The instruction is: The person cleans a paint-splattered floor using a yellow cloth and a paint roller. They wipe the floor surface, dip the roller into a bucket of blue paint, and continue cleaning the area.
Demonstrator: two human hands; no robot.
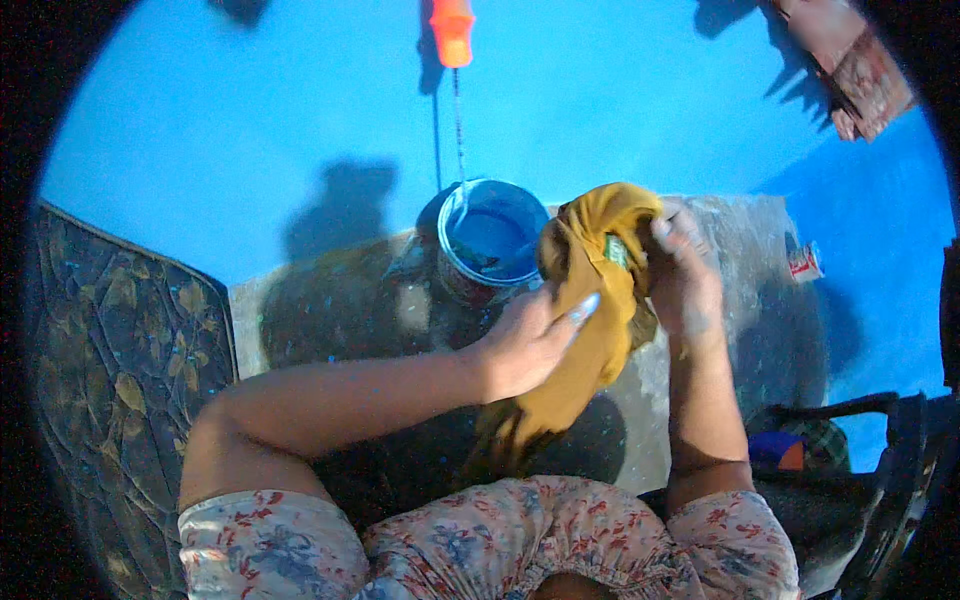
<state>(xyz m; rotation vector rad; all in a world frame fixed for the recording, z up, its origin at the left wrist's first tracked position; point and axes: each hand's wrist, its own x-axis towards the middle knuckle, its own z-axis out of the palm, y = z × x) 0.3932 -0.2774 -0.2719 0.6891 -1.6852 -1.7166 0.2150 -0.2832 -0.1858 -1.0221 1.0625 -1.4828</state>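
Observation:
A mustard-yellow cloth (585,365) is bunched up between my two hands, its lower end hanging toward my lap. My left hand (528,342) grips its left side, the thumb lying across the folds and marked light blue. At the cloth's upper right, my right hand (686,270) is closed on it with curled, pale-smeared fingers. A small green patch (615,250) shows among the folds. Just left of the cloth stands a bucket (443,245) with blue paint inside. A thin metal rod (459,125) with an orange handle (453,35) reaches down into it.
A bright blue wall (270,130) rises behind the grey floor (745,225). A dark patterned panel (130,400) stands at the left, a black chair (900,450) at the lower right. By the right wall lies a small red-and-white container (803,263). Brown wooden-looking pieces (850,70) occupy the upper right.

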